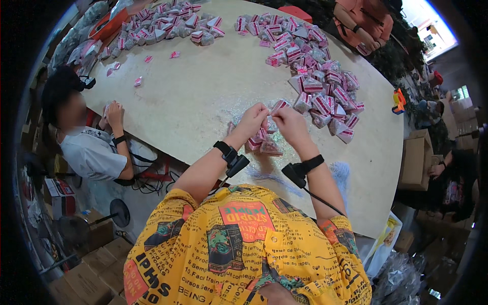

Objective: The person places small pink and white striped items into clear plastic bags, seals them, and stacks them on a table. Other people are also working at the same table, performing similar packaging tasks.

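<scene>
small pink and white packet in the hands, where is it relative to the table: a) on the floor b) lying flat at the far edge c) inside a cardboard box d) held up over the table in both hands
d: the left hand and right hand meet over the table and pinch the small pink and white packet between their fingertips, with a few more packets lying just below them.

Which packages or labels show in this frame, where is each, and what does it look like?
Small clear packet with a pink-and-white label: pinched between left hand and right hand.
Few similar packets: on the table under the hands.
Large heap of pink-and-white packets: right of the hands, curving toward the far edge.
Second heap: far left of the table.
Cardboard box: right of the table, brown.
</scene>
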Demonstrator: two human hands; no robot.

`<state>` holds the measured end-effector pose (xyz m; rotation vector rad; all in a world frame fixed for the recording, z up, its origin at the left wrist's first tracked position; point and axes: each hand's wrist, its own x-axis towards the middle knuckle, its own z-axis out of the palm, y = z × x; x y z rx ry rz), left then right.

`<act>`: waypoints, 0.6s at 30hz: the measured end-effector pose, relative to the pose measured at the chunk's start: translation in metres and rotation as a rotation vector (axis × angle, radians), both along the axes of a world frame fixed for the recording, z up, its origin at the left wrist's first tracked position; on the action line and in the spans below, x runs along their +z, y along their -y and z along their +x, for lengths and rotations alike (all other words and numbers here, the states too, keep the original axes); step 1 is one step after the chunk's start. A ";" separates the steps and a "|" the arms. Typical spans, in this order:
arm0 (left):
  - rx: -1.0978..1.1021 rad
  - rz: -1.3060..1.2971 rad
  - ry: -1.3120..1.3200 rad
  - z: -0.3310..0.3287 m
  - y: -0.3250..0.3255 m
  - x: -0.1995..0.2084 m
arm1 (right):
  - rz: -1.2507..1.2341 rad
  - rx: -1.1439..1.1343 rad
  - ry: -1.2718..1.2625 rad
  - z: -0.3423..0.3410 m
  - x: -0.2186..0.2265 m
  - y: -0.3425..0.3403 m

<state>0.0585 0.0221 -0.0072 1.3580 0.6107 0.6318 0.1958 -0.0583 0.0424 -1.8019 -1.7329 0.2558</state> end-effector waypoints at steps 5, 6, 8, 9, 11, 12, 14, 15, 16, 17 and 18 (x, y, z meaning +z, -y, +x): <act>-0.021 0.021 -0.009 -0.005 -0.003 -0.005 | -0.039 -0.030 -0.185 0.028 0.013 0.017; -0.035 0.021 -0.011 -0.005 -0.003 -0.003 | -0.052 -0.028 -0.213 0.030 0.014 0.019; -0.025 0.059 -0.027 -0.004 -0.001 0.000 | -0.061 -0.054 -0.263 0.034 0.017 0.025; -0.021 0.079 -0.037 -0.004 0.000 0.001 | -0.077 -0.057 -0.280 0.038 0.017 0.027; -0.049 0.070 -0.034 -0.004 0.000 0.002 | -0.089 -0.047 -0.268 0.041 0.018 0.029; -0.062 0.066 -0.034 -0.005 0.000 0.003 | -0.084 -0.032 -0.242 0.040 0.021 0.030; -0.069 0.054 -0.015 -0.005 0.001 0.005 | -0.062 -0.017 -0.152 0.042 0.022 0.030; -0.075 0.049 -0.005 -0.005 0.002 0.006 | -0.043 -0.020 -0.090 0.046 0.021 0.029; -0.080 0.055 -0.008 -0.005 0.002 0.007 | -0.024 -0.022 -0.028 0.050 0.020 0.029; -0.085 0.061 -0.012 -0.006 0.002 0.008 | -0.029 -0.046 -0.029 0.053 0.018 0.029; -0.089 0.067 -0.015 -0.006 0.002 0.008 | -0.033 -0.069 -0.031 0.055 0.018 0.029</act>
